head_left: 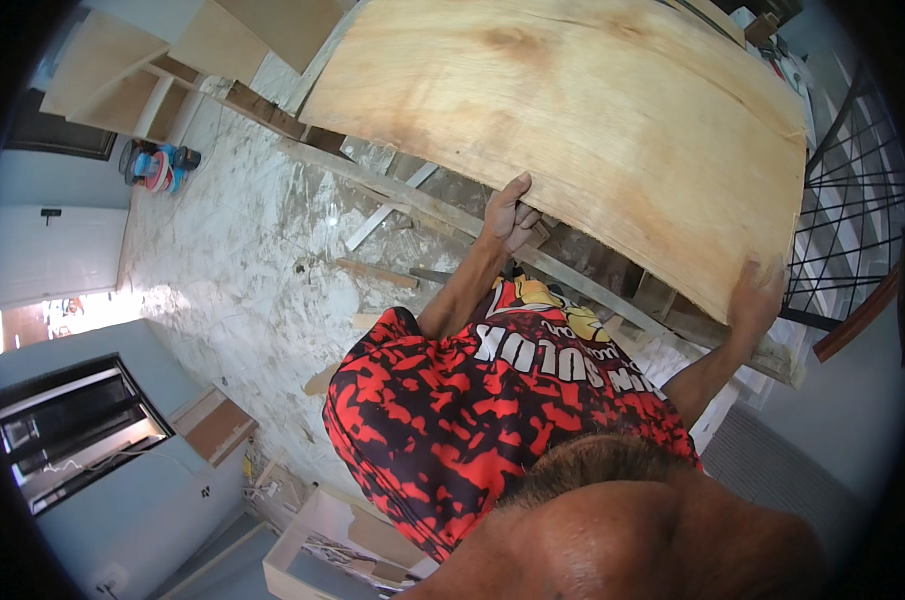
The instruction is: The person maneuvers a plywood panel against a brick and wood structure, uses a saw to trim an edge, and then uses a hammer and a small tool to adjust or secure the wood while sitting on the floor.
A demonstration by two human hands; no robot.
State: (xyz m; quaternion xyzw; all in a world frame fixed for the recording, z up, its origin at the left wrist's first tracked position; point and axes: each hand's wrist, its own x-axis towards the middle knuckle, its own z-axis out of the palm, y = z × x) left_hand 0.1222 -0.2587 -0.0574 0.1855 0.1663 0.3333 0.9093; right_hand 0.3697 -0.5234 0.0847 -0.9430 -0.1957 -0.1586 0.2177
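Note:
A large sheet of plywood [573, 100], pale with brown grain marks, lies across the upper part of the view. My left hand [513, 213] is closed at its near edge, the thumb up against the edge and the other fingers curled below it. At the sheet's right end near the corner, my right hand [758, 292] grips the edge with its fingers over the top face; its thumb is hidden. Under the sheet runs a wooden frame [603, 292] of long beams and crosspieces, partly covered by the sheet.
Black metal railing [848, 215] stands beside stairs on the right. Wooden cabinet parts [123, 75] are at the far left, near a blue and red object [163, 168]. Wood offcuts [378, 272] lie on the smeared floor [233, 250]. An open wooden box [298, 550] sits at the lower left.

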